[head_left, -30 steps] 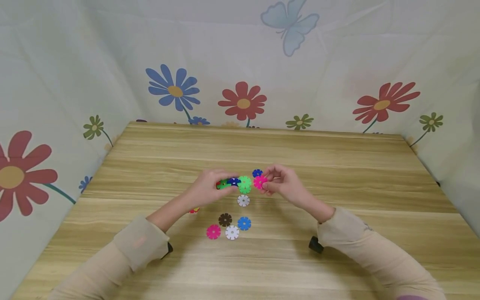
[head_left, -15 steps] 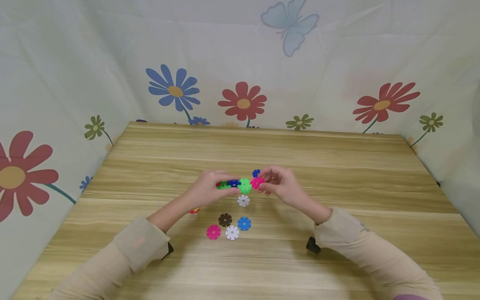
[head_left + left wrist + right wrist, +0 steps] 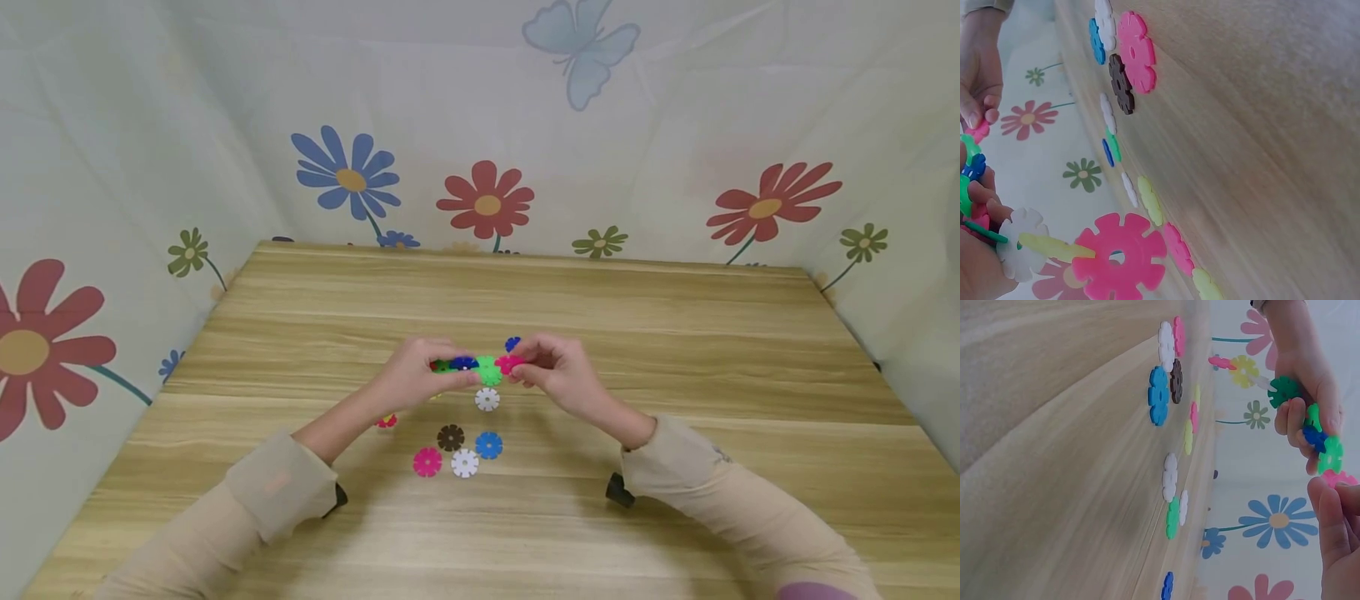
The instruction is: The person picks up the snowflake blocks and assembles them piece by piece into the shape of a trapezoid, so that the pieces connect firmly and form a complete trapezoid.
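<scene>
Gripping disc chain (image 3: 464,364) in L hand (image 3: 412,372), pinching pink disc (image 3: 509,365) in R hand (image 3: 557,367), above table (image 3: 525,533). Since 1 s ago, moved R hand closer, closing gap btwn pink disc & chain's green end disc (image 3: 1330,455). Left brown disc (image 3: 451,437), blue disc (image 3: 489,445) as-is.
</scene>
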`<state>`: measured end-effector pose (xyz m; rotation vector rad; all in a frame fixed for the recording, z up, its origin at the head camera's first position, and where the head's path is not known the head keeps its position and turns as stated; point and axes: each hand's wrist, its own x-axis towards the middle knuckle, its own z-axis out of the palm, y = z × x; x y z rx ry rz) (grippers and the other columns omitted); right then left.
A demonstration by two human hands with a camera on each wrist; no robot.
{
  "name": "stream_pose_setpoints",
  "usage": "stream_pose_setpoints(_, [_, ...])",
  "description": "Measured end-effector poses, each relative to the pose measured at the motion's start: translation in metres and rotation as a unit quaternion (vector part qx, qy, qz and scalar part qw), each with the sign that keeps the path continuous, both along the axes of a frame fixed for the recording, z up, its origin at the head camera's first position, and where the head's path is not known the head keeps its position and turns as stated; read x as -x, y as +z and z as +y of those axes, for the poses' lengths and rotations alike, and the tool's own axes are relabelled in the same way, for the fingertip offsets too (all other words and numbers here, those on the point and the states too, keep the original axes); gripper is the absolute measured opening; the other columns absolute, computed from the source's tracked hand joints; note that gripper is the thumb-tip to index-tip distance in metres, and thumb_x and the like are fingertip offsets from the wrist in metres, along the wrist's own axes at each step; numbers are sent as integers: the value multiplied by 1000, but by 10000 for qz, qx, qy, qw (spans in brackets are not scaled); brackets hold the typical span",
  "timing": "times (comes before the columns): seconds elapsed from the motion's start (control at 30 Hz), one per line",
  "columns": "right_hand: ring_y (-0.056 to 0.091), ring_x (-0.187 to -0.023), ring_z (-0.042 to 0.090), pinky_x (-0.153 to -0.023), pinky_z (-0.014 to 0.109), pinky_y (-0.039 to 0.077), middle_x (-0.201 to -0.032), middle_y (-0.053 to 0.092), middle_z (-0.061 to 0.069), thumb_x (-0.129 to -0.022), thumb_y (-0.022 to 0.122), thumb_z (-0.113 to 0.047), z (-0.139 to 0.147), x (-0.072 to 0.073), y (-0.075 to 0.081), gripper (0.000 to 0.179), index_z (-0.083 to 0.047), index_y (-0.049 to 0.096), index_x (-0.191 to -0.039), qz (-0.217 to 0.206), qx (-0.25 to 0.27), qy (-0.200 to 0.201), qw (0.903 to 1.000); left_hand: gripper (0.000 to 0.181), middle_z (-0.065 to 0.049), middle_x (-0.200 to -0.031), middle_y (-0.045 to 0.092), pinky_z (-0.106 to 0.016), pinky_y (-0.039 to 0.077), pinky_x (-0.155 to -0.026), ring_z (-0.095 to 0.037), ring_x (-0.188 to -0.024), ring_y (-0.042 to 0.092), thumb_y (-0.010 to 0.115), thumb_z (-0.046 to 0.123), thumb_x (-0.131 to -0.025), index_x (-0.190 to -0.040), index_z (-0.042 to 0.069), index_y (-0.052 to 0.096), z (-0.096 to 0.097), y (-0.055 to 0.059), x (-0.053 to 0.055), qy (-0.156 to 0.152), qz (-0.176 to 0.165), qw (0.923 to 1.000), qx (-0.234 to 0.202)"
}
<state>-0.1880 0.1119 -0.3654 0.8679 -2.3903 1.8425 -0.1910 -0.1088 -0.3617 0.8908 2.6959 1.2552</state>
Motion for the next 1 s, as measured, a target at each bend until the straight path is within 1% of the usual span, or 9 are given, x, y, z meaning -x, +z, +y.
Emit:
stream_pose_setpoints(0.23, [60,-60,5,-52,27,51,-76,62,24,-77,56,13,-1,-1,4,9,9,59,-85,56,-25,165,9998,35,-5,-91,68,-18,44,-51,-8,-62,51,67,29,-77,-102,6,67,-1,2,0,-146,99,9998,16])
stream_pose_setpoints(0.37, [60,-60,6,-53,27,52,-75,62,24,-79,56,11,0,2,5,9,9,59,-87,-78,-93,180,9998,35,-3,-90,68,-19,45,-52,-8,-63,52,67,31,-78,-104,7,66,2,3,1,-111,45,9996,262])
stream_pose_setpoints(0.43, [61,-61,10,-54,29,52,-76,63,24,-80,57,9,0,4,6,10,8,59,-89,-179,-169,156,9996,39,0,-82,66,-19,43,-51,-8,-61,50,65,35,-78,-108,10,63,3,4,2,-160,10,9988,455])
stream_pose_setpoints(0.5, [63,-62,19,-55,30,53,-78,63,23,-80,57,6,0,6,6,12,8,60,-92,-295,-236,121,9992,45,2,-75,62,-19,41,-49,-9,-59,48,63,39,-78,-113,12,60,6,6,2,-241,-54,9979,592])
stream_pose_setpoints(0.63, [62,-61,18,-57,32,53,-80,63,24,-81,57,5,-2,9,8,15,9,60,-95,-532,-275,122,9981,51,3,-62,52,-19,36,-46,-10,-52,43,60,44,-79,-120,14,56,7,7,2,-375,-202,9968,681])
stream_pose_setpoints(0.7, [61,-60,13,-56,29,53,-81,63,25,-81,57,5,-3,11,10,16,9,60,-96,-653,-244,126,9975,49,2,-61,53,-20,37,-45,-12,-51,45,58,43,-81,-120,14,56,7,6,2,-413,-377,9966,611])
stream_pose_setpoints(0.77, [60,-60,8,-57,31,53,-80,62,25,-81,58,4,-3,12,11,17,9,60,-97,-751,-222,158,9968,46,-2,-64,57,-21,40,-45,-16,-52,50,56,41,-83,-120,13,56,7,6,2,-491,-590,9958,498])
stream_pose_setpoints(0.83, [61,-60,9,-58,36,53,-80,62,25,-81,58,3,-4,14,10,18,9,59,-98,-859,-217,197,9959,44,-5,-70,62,-24,45,-47,-22,-55,57,54,40,-85,-119,12,56,7,6,3,-560,-810,9944,376])
stream_pose_setpoints(1.0, [64,-64,18,-58,36,53,-81,62,25,-82,58,0,-4,17,7,24,6,57,-105,-1140,-212,275,9929,41,-15,-79,64,-29,51,-53,-29,-63,61,47,37,-90,-119,9,55,5,3,5,-598,-1216,9907,103])
